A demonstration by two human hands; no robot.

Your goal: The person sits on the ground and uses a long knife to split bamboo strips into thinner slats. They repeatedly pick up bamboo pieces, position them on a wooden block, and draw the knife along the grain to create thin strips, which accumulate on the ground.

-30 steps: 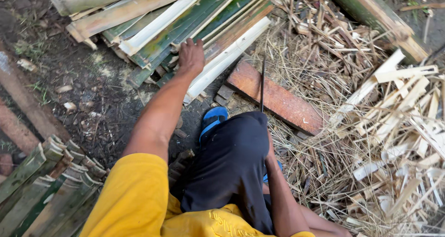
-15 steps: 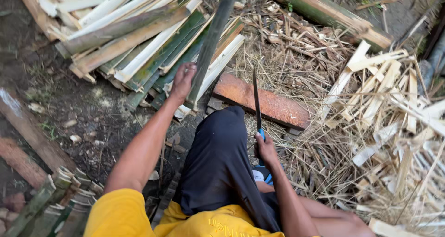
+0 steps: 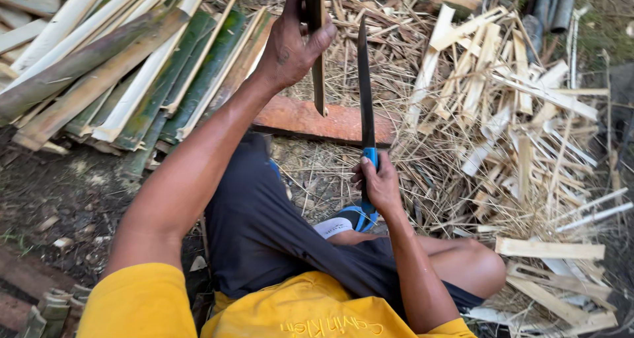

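Observation:
My left hand [image 3: 290, 40] is raised and closed around a narrow bamboo strip [image 3: 317, 60] held upright, its lower end hanging just above a reddish wooden plank [image 3: 297, 116]. My right hand [image 3: 378, 183] grips the blue handle of a long dark knife [image 3: 365, 90], blade pointing up beside the strip, a little to its right. The blade and the strip are close but apart. I sit on the ground in a yellow shirt and dark shorts, legs folded.
A stack of split green and pale bamboo slats [image 3: 119, 67] lies at the upper left. Heaps of cut bamboo pieces and shavings [image 3: 515, 113] cover the right side. More slat ends [image 3: 46, 308] lie at the lower left. Bare dirt [image 3: 66, 192] is on the left.
My left hand has lifted a bamboo strip off the stack and stood it upright over the plank. My right hand has brought the knife up beside it.

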